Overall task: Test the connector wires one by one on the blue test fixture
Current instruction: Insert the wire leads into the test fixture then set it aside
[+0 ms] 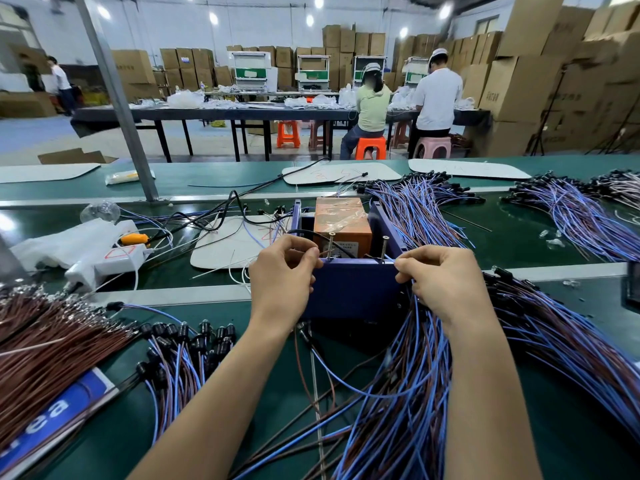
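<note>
At the blue test fixture's (pixel 353 289) front rim, the left hand's (pixel 282 271) fingers (pixel 306 259) pinch a thin wire (pixel 324 253) beside one screw (pixel 330 244); the right hand's (pixel 440 278) fingers pinch a blue wire (pixel 390 260) beside the other.

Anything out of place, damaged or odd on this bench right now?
Mostly the blue test fixture: two long screws stand proud of its front edge, not driven in, and the orange box inside is wrapped in crumpled clear tape. It looks improvised, not damaged. Left hand and right hand pinch connector wires beside them.
</note>
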`<state>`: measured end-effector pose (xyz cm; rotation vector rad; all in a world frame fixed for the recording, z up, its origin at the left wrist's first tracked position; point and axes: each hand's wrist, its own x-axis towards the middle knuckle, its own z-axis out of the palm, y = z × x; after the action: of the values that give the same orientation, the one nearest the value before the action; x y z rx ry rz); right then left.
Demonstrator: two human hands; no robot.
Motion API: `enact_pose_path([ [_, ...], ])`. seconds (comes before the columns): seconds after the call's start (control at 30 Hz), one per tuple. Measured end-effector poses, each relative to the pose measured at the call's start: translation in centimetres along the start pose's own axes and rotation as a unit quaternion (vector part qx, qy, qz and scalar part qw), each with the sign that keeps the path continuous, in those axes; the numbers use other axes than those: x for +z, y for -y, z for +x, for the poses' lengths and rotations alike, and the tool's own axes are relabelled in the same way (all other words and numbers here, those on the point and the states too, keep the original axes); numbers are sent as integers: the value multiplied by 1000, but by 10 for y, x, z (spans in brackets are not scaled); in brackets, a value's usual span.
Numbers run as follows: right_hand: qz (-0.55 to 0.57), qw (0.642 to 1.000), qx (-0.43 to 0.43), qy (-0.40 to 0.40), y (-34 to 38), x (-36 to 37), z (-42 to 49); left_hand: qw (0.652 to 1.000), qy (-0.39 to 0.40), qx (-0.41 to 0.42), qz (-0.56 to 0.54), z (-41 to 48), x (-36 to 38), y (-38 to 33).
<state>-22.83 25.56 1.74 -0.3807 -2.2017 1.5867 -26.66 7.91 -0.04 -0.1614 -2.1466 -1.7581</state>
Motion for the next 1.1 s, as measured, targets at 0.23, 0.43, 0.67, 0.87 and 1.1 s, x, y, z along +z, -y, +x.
enact_pose_path([
  [0.23, 14, 1000, 6, -2, 2, -1, -2, 999, -16, 27, 13, 0, -3, -1],
  [0.43, 22, 1000, 11, 0, 3, 0, -3, 1000, -16, 21, 10, 1, -3, 0],
  [0.67, -18, 999, -27, -1, 21, -5, -11, 997, 18, 5, -72, 1, -14, -23],
  [0.87, 112, 982, -80, 133, 57, 6, -34, 937, 232, -97, -243, -10, -22, -55],
  [1.1, 79, 957, -64, 270, 62, -11, -44, 906, 206, -34, -369, -10, -32, -67],
])
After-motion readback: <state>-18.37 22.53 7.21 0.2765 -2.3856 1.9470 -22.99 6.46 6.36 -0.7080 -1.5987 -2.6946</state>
